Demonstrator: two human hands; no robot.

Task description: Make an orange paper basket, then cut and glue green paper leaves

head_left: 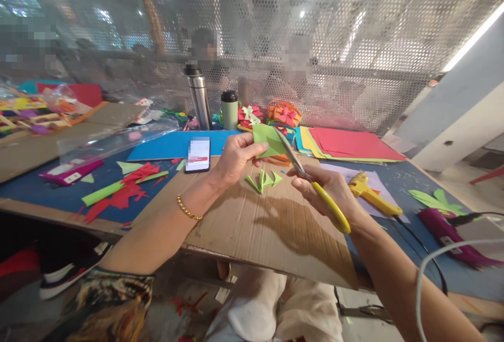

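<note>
Between the thumb and fingers of my left hand (240, 157) is a piece of green paper (270, 141), held up above the table. My right hand (325, 187) grips a pair of scissors (331, 206) with yellow handles. Their metal blades point up and to the left, at the paper's right edge; whether they are cutting into it I cannot tell. Below the paper, several small green paper cuttings (263, 179) lie on a sheet of brown cardboard (244, 226).
Behind are a phone (198, 155), a steel flask (199, 98), a green tumbler (229, 110) and stacked coloured paper (354, 143). A yellow glue gun (374, 195) with a cord lies right, near a purple device (449, 234). Red scraps (137, 179) lie left.
</note>
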